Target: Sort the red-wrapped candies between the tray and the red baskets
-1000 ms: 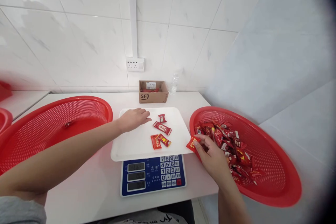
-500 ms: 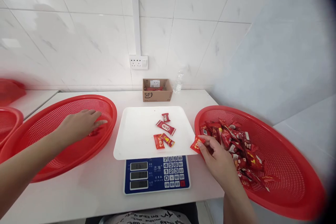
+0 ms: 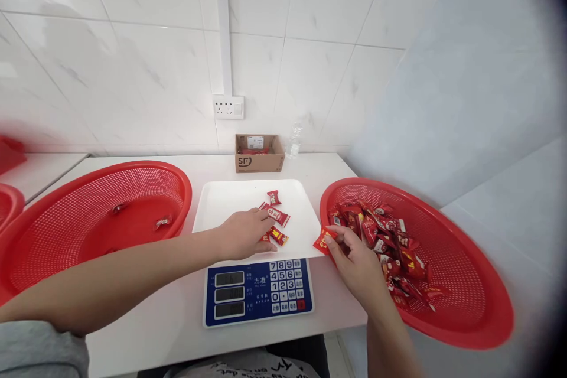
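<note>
My left hand [image 3: 248,233] is over the white scale tray [image 3: 217,195], palm down, thumb and fingers apart around a small red packet [image 3: 264,237] that it partly covers. Close to its fingers lie a long red wrapped sweet [image 3: 280,214], a red-and-yellow wrapped sweet [image 3: 279,236] and, farther back, a small red wrapped sweet [image 3: 273,197]. At the tray's right front corner, my right hand [image 3: 354,257] pinches a red candy packet [image 3: 322,240] between thumb and fingers. Beneath the tray shows the blue scale panel [image 3: 261,289] with displays and keys.
To the right stands a red basket [image 3: 478,307] with many red wrapped sweets [image 3: 394,242]. A red basket on the left [image 3: 146,174] holds a few wrapped sweets [image 3: 163,222]. Behind the tray are a cardboard box [image 3: 261,162] and a clear bottle [image 3: 294,140] by the wall.
My left hand has moved right, from over the left basket to the sweets on the tray. My right hand keeps its packet by the tray corner. The view has shifted slightly.
</note>
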### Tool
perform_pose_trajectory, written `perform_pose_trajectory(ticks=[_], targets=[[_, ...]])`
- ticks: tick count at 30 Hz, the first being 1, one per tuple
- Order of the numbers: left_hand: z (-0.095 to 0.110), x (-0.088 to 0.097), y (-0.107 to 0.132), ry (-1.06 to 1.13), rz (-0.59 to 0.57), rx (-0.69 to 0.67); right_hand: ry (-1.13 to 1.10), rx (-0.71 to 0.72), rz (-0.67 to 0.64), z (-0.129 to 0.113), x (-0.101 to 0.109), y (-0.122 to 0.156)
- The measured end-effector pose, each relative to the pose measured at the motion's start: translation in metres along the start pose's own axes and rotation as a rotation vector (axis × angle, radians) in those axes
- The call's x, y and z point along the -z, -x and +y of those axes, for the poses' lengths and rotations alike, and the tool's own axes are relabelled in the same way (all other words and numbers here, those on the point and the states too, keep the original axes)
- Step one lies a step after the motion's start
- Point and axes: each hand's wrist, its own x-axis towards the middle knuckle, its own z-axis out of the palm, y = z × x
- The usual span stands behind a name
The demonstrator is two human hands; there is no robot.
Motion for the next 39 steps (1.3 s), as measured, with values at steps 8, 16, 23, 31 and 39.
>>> perform_pose_trajectory(ticks=[8,16,23,31,39], targets=[[-0.016,0.006,0.008,0.305,-0.063,0.171,0.028,0.021,0.014,0.001,-0.001,0.000],[-0.018,0.001,0.014,0.362,-0.016,0.195,0.021,0.013,0.011,0.001,-0.001,0.001],[-0.015,0.002,0.012,0.316,-0.038,0.191,-0.006,-0.012,0.020,0.001,-0.002,0.001],[-0.021,0.000,0.021,0.348,0.083,0.171,0.019,0.021,0.023,0.001,-0.002,0.000],[-0.051,0.022,0.077,0.076,0.333,0.363,0.006,0.012,0.026,0.002,-0.002,0.001]])
